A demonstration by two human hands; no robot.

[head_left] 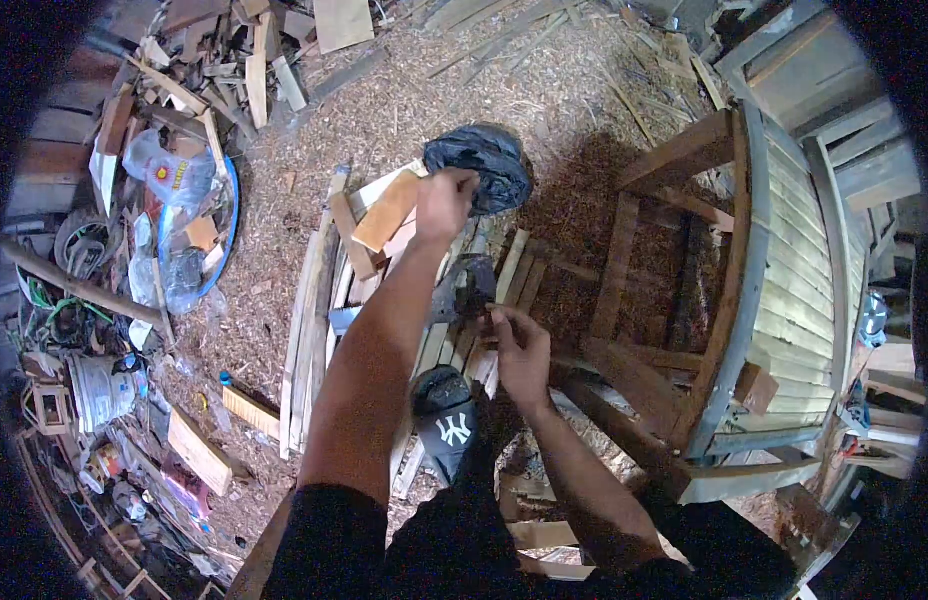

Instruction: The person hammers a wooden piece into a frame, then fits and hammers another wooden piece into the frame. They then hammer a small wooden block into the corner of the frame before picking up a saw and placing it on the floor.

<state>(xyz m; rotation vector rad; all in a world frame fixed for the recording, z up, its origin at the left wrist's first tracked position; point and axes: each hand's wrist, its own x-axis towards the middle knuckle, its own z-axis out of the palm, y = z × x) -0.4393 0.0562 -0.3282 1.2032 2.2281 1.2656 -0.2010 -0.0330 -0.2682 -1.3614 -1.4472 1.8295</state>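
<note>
My left hand is closed at the near edge of a crumpled black plastic bag, its fingers curled onto the plastic. Closer to me, my right hand is closed in a pinch, thumb against fingers. At those fingertips is a dark, partly see-through piece of plastic; what exactly the pinch holds is too small to make out. An orange-brown wood block lies beside my left wrist. Under both hands runs a row of wood strips. A saw-like metal blade shows partly behind my left forearm.
A slatted wooden frame stands on the right. My foot in a black slide sandal is below the hands. At left are a blue-rimmed round item, a white bucket and scrap wood. Wood shavings cover the ground.
</note>
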